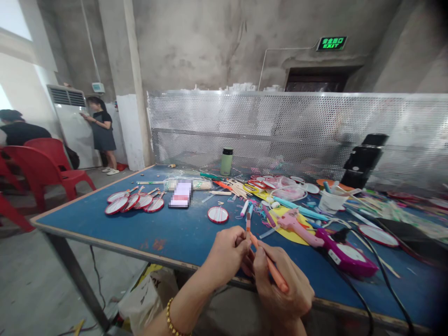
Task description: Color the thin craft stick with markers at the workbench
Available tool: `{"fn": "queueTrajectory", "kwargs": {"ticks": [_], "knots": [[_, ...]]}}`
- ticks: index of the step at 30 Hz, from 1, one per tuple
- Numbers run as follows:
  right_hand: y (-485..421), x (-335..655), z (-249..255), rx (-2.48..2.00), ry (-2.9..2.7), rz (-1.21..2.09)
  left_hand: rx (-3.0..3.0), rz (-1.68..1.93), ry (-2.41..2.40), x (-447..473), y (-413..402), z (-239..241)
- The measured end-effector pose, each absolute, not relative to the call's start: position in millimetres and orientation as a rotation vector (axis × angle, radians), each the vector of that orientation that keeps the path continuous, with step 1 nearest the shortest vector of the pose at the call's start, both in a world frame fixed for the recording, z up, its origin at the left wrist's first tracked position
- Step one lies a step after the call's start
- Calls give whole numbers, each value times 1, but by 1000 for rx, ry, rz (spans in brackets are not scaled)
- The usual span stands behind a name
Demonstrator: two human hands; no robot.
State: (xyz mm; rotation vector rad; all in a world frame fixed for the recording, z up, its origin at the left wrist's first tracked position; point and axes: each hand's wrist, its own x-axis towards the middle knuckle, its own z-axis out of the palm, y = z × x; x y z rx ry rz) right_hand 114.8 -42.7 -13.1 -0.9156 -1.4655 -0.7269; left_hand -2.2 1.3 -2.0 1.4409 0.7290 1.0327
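Note:
Near the table's front edge, my right hand [285, 284] is closed around an orange pen [276, 271], its tip pointing up and left. Touching close by is my left hand [226, 249], its fingers pinched around a narrow flat stick [248, 223] with a brownish upper part. The pen tip meets or nearly meets this stick; exact contact is hard to make out. Just beyond my hands lies a small white disc with a red rim [217, 214]. Several similar red-rimmed discs on sticks [131, 203] overlap at the table's left.
The blue table [115, 231] carries a phone [180, 195], a green tumbler [227, 162], a white cup [331, 204] and scattered sticks. A pink glue gun [297, 227] and a purple power strip [350, 256] with black cables lie right. A perforated metal screen [217, 116] stands behind.

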Motion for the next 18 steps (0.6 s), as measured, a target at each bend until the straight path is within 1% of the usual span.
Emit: {"fn": "queueTrajectory", "kwargs": {"ticks": [12,18], "knots": [[-41,113,-11,-854,-1506,-677,1494,1062,790,-3,0,1],[-42,113,-14,-918,-1428,-743,1442,1037,744,-2,0,-1]]}}
